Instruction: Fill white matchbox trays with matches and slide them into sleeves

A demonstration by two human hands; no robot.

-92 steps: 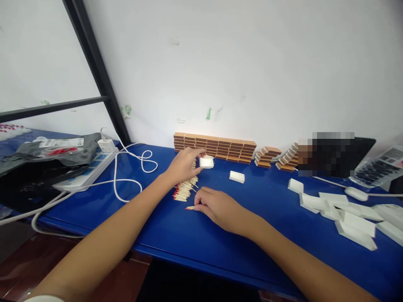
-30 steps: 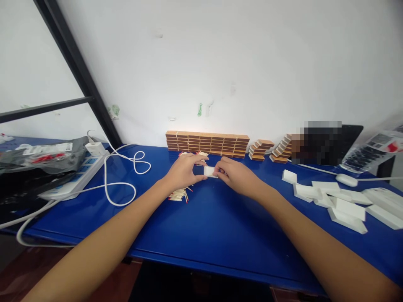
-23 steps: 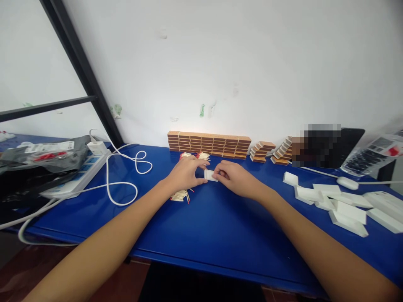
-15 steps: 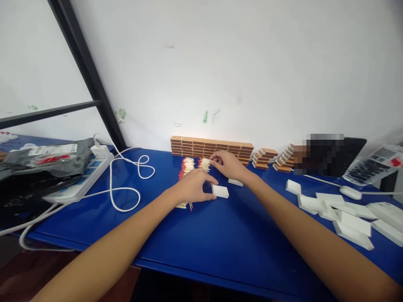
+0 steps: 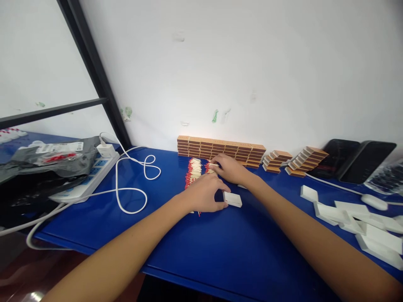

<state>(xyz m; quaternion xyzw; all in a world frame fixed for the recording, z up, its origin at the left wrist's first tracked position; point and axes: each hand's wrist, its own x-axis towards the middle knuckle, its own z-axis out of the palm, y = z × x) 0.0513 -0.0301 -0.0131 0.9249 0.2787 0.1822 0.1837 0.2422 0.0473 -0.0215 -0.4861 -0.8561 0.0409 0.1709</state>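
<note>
My left hand (image 5: 206,193) holds one end of a small white matchbox tray (image 5: 233,200) between thumb and fingers, low over the blue table. My right hand (image 5: 231,168) is just beyond it, its fingers curled down onto a small heap of red-tipped matches (image 5: 208,167). Those fingertips are partly hidden, as is how many matches they grip. Left of that heap lies a longer row of matches (image 5: 194,170), its near part covered by my left hand. Another white piece (image 5: 242,186) peeks out under my right wrist.
Stacked brown matchbox sleeves (image 5: 220,147) line the wall, with two smaller stacks (image 5: 274,161) (image 5: 307,160) to their right. Loose white trays (image 5: 357,220) lie at the right, near dark devices (image 5: 362,161). A white cable (image 5: 116,188) and power strip (image 5: 91,180) occupy the left.
The view has shifted, moving the scene rightward in the picture. My right fingertips have moved left, further over the small match heap. My left hand still holds the tray, slightly nearer me.
</note>
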